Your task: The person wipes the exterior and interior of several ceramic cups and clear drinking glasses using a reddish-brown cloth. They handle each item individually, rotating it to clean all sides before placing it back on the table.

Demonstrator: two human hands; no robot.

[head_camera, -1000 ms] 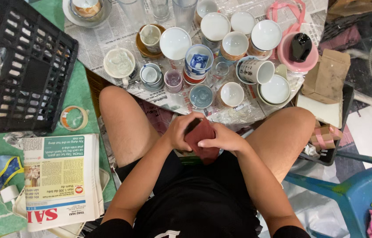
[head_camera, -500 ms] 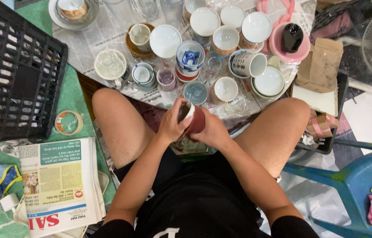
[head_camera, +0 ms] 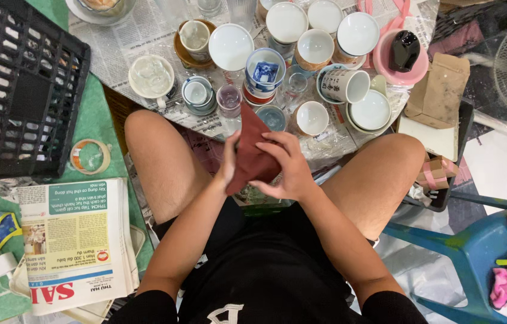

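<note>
Dark red cloth (head_camera: 252, 157) is held between both hands just above the lap, between the knees, near edge of the newspaper-covered spread of cups. Long axis runs roughly vertical in frame, top corner pointing away twd the small blue cup (head_camera: 273, 117), lower end bunched under the palms. Left hand (head_camera: 228, 161) is flat against cloth's left edge, fingers straight, pressing rather than curled. Right hand (head_camera: 288, 167) is closed over the right side, fingers wrapped on top of the fabric; it covers more cloth, so it's the main grip.

Hidden: whatever is inside the cloth, can't tell if a cup is wrapped in it. Thumbs and lower cloth edge are out of sight. Nearest loose items: white cup (head_camera: 312, 117), small pinkish glass (head_camera: 229, 97). Black crate (head_camera: 19, 90) cut off at left; folded newspaper stack (head_camera: 73, 240) by left knee.
</note>
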